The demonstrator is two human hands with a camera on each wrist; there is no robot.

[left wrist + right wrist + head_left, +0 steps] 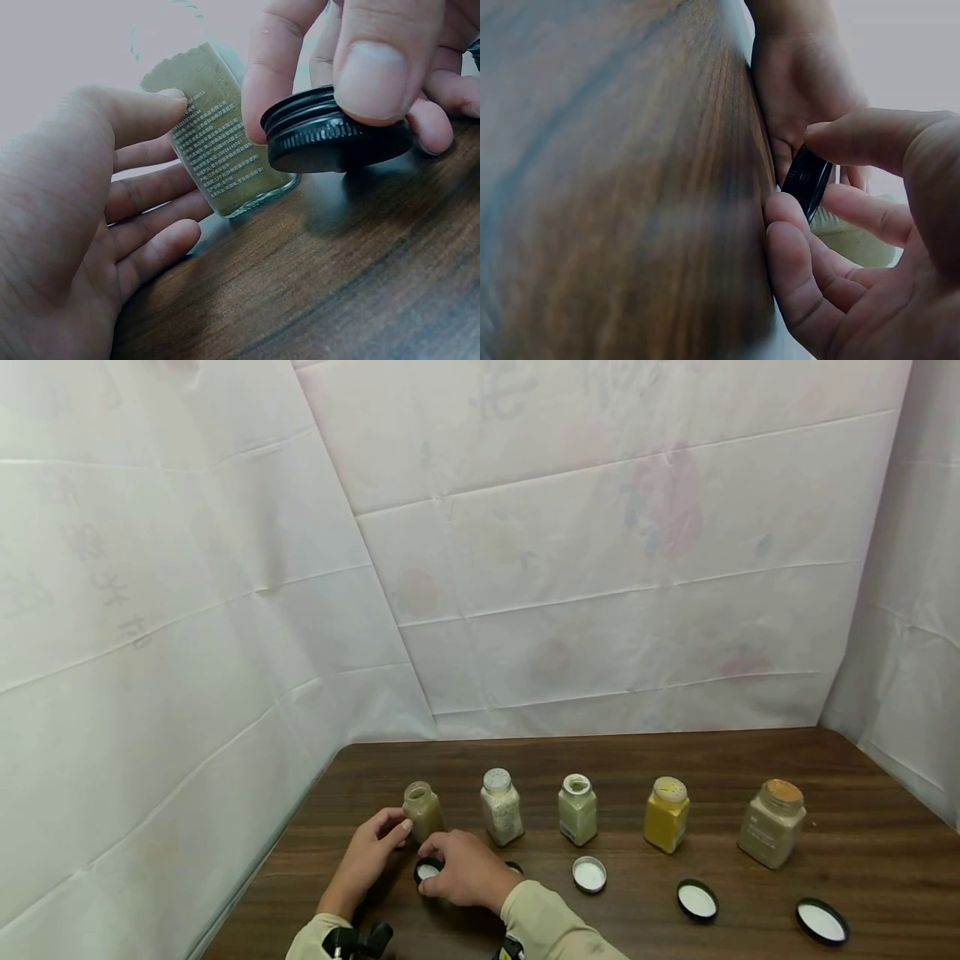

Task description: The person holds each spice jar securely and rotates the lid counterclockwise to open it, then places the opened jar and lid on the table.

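A square glass jar of olive-brown powder (423, 814) stands uncapped at the left end of a row. My left hand (369, 853) is at its left side, thumb over the near edge and fingers by the far side; printed text (225, 142) shows on the glass in the left wrist view. Just in front of this jar, my right hand (471, 868) pinches a black screw lid (427, 871) between thumb and fingers. The lid's white inside faces up, and its threaded rim (322, 139) is close over the tabletop in the left wrist view.
Other open jars stand to the right: pale flaked seasoning (501, 807), green powder (577, 810), yellow powder (667, 815) and a brownish jar (772, 824). Lids lie before them, including a pale one (589, 874) and black ones (697, 900). White sheeting (600, 610) surrounds the wooden table (630, 935).
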